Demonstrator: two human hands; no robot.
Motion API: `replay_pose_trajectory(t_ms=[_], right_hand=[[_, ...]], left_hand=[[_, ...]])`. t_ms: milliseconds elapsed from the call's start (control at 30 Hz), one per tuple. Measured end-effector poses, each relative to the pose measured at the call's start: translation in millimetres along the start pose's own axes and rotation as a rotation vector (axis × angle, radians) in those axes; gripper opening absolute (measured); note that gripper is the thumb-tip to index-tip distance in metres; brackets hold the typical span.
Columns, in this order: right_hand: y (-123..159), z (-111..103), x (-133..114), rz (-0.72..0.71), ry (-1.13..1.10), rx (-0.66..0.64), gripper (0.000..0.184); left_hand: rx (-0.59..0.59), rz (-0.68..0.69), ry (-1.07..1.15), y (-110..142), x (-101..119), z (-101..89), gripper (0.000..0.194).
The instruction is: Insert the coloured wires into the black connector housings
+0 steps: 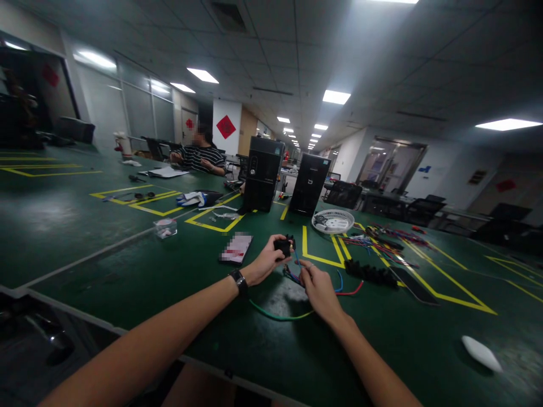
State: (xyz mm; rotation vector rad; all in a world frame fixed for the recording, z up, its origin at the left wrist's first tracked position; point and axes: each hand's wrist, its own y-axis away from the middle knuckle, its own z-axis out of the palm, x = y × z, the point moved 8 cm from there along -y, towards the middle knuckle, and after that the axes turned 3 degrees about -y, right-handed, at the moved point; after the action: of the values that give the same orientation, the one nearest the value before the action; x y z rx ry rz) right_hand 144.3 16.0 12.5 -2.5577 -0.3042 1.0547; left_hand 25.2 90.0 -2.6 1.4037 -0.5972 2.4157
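My left hand (265,263), a dark watch on its wrist, grips a small black block-shaped part (283,247) above the table. Lighter metal-looking bits show on the part's right side; its exact kind is not clear. Close to its right, my right hand (316,287) pinches a blue wire (297,256), whose upper end reaches the block. Whether that end sits inside the block cannot be made out. Below and beside my right hand run a green wire (278,318) and a red wire (355,289), with a small cluster of wire ends (292,275) between the hands.
On the green table (127,288) lie a phone (236,249), a small plastic bag (165,228), a white basket (333,231), loose wires (369,244), a black row of parts (371,272) and a white rounded object (481,353). Two black computer towers (263,175) stand behind. A person (201,161) sits opposite.
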Motion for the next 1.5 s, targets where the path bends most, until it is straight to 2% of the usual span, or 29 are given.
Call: replay_pose_trajectory(t_ms=[200,433,733,967,1100,1333,1500], right_hand=[[4.7,15.5,2.9,0.084,-0.301,-0.193,0.025],[6.3,21.7,5.6,0.225,-0.501,-0.208,0.025],[4.0,18.2,8.2,0.158,-0.408,-0.167,0.026],[4.0,19.4,8.7,0.161,-0.403,-0.166,0.027],[4.3,20.1,6.9,0.157,-0.389,-0.172,0.026],[7.3,16.7,-12.5,0.014,-0.188,-0.186,0.028],[6.7,7.9,-21.7,-0.060,-0.077,-0.174,0.030]], left_hand=[[-0.006,0.080,-0.205,-2.4,7.8,-7.1,0.045],[-0.070,0.057,-0.257,-0.3,8.6,0.6,0.043],[-0.101,0.005,-0.260,2.2,2.7,5.0,0.040],[-0.158,0.010,-0.224,5.3,3.4,8.4,0.032],[-0.164,0.035,-0.278,7.3,4.9,9.3,0.030],[-0.093,0.175,-0.515,8.4,10.9,7.9,0.023],[0.024,0.289,-0.713,7.9,24.6,-1.9,0.022]])
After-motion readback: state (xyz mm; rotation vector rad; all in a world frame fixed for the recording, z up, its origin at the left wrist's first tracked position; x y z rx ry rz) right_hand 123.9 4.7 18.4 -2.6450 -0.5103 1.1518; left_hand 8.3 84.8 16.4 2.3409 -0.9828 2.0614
